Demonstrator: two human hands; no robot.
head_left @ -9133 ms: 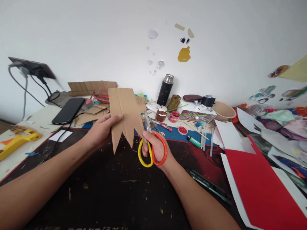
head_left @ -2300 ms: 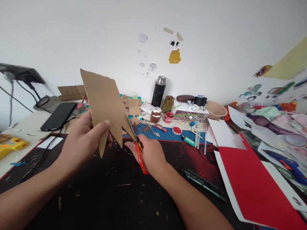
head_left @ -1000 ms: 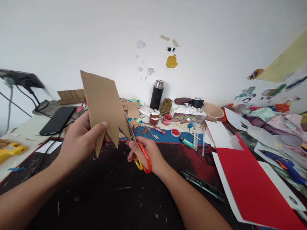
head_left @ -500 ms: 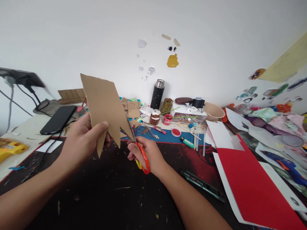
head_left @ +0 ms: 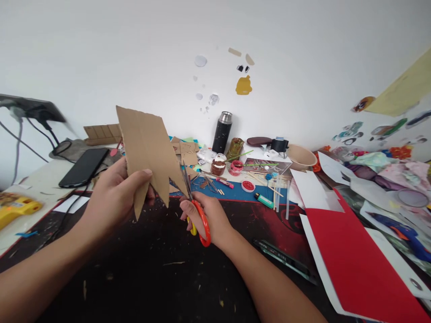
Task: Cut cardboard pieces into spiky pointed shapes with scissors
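- The left hand [head_left: 116, 193] is clamped on the cardboard piece [head_left: 148, 148] — thumb flat on the near face, fingers behind, at its lower left edge.
- Most of the cardboard rises above that grip; its pointed teeth hang beside and below the thumb.
- The right hand [head_left: 212, 217] is closed around the handles of the scissors [head_left: 203, 220], one red and one yellow.
- Ahead of the right grip, the blades lie along the cardboard's right edge — whether they touch it, I cannot tell.
- Beyond the right hand stand a black flask [head_left: 222, 134] and a brown paint jar [head_left: 218, 167].
- Right of that hand lies a dark cutter [head_left: 286, 261]; left of the left hand, a phone [head_left: 84, 167].
- Below both grips spreads the dark mat [head_left: 134, 278].
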